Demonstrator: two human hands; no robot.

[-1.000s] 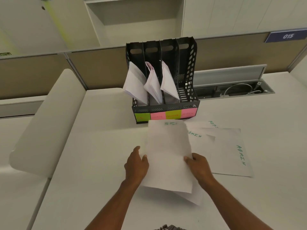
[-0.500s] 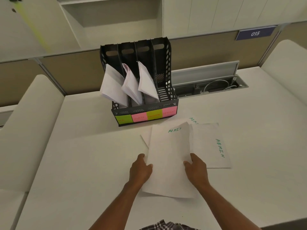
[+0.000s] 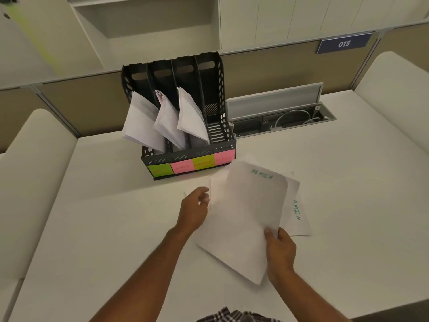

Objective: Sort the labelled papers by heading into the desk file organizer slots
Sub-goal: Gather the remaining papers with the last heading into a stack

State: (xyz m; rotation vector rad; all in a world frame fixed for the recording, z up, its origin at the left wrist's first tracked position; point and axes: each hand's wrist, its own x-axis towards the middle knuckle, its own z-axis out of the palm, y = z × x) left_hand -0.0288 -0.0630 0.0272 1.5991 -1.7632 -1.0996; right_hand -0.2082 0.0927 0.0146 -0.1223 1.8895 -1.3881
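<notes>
A black four-slot file organizer (image 3: pixel 222 94) stands at the back of the white desk (image 3: pixel 104 228), with green and pink sticky labels along its front. Its three left slots hold white papers; the rightmost slot looks empty. My right hand (image 3: pixel 279 248) pinches the lower right edge of a white sheet headed ADMIN (image 3: pixel 246 219), lifted and curved above the desk. My left hand (image 3: pixel 195 211) is at that sheet's left edge, blurred, fingers loosely curled, apparently holding nothing. Another ADMIN sheet (image 3: pixel 298 214) lies on the desk under and to the right of the held one.
An open cable tray (image 3: pixel 283 117) with white cables sits in the desk right of the organizer. A partition wall with a blue 015 sign (image 3: pixel 343 44) runs behind. Rounded white panels flank the desk on both sides.
The held ADMIN sheet has risen and tilted toward the organizer's right end. My left hand has come off its left edge; my right hand slid down to the lower right edge.
</notes>
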